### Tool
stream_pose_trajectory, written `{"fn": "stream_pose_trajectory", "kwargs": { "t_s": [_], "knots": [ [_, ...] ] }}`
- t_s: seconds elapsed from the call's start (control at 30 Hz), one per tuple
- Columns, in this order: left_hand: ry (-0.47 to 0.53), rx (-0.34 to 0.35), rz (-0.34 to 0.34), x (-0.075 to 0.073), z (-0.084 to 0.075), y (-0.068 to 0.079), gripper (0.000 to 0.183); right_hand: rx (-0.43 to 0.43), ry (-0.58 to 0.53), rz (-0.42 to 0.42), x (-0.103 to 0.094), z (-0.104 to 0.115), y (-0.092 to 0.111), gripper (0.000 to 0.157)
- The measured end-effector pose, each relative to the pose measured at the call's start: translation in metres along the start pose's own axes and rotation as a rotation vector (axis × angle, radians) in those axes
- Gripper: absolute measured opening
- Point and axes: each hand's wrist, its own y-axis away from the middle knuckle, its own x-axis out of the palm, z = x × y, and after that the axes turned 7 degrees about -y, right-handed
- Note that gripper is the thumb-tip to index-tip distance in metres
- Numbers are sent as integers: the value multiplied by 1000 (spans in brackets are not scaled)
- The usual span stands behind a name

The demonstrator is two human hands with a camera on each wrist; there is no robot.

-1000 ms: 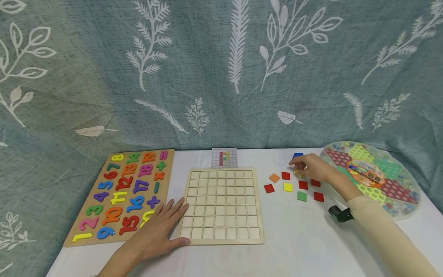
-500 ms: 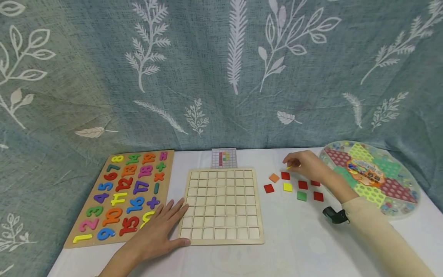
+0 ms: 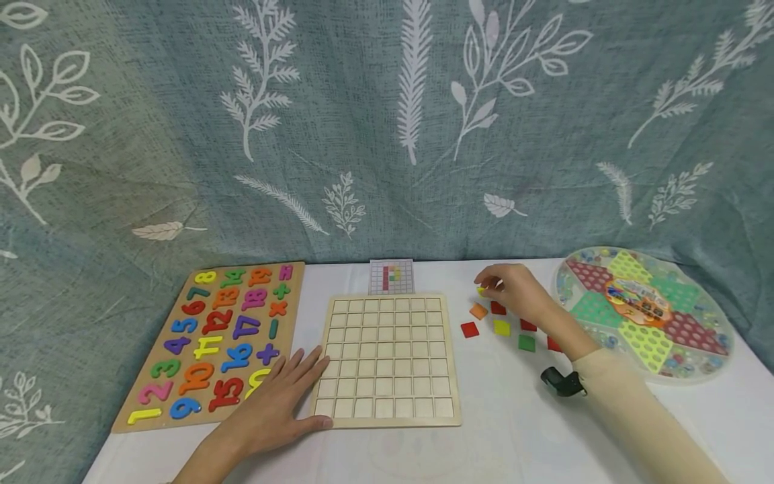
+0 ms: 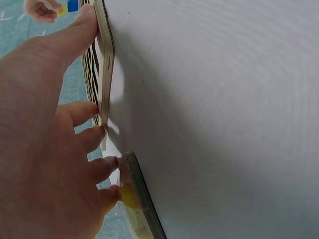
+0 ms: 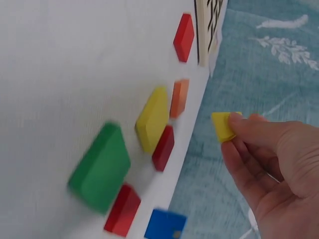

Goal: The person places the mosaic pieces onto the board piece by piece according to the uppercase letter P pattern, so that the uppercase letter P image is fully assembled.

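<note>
Thumb and fingers of my right hand [image 3: 515, 290] pinch a small yellow square tile [image 5: 222, 126], held above the far side of the loose tiles. Below it lie an orange tile [image 3: 479, 311], a dark red tile [image 3: 498, 308], another yellow tile [image 3: 501, 327] and a green tile [image 3: 527, 343]. A blue tile [image 5: 165, 224] shows in the right wrist view; in the head view the hand hides it. My left hand [image 3: 275, 407] rests with fingers spread, thumb and fingertips at the left edge of a wooden grid board [image 3: 456, 396] whose squares are bare.
A board of coloured numbers [image 3: 145, 383] lies left, partly under the left hand. Behind the grid stands a small pattern card [image 3: 406, 277] with coloured squares. A round Chinese checkers board [image 3: 643, 339] lies at the right. A leaf-patterned curtain [image 3: 363, 134] hangs behind the table.
My right hand has moved left with the yellow tile, from the far right of the loose tiles to above the orange one. The left hand has stayed still.
</note>
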Motion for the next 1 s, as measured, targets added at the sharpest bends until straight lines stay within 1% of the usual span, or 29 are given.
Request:
{"fn": "stream_pose_trajectory", "kwargs": {
  "t_s": [0.17, 0.27, 0.53, 0.67, 0.8, 1.0],
  "knots": [
    [1, -10, 5, 1, 1, 0, 97, -44, -13, -10, 12, 5, -5, 13],
    [-3, -16, 9, 1, 2, -1, 98, -52, -32, -12, 20, 7, -9, 12],
    [1, -8, 6, 4, 2, -1, 97, -58, -91, 5, 39, 12, -12, 12],
    [7, -16, 13, 3, 1, -1, 98, -71, -116, 8, 45, 17, -13, 12],
    [18, -22, 19, 3, 1, -1, 99, -64, -139, 16, 51, 22, -15, 13],
    [24, -20, 20, 3, 1, -1, 98, -64, -188, 15, 61, 22, -17, 12]
  ]
}}
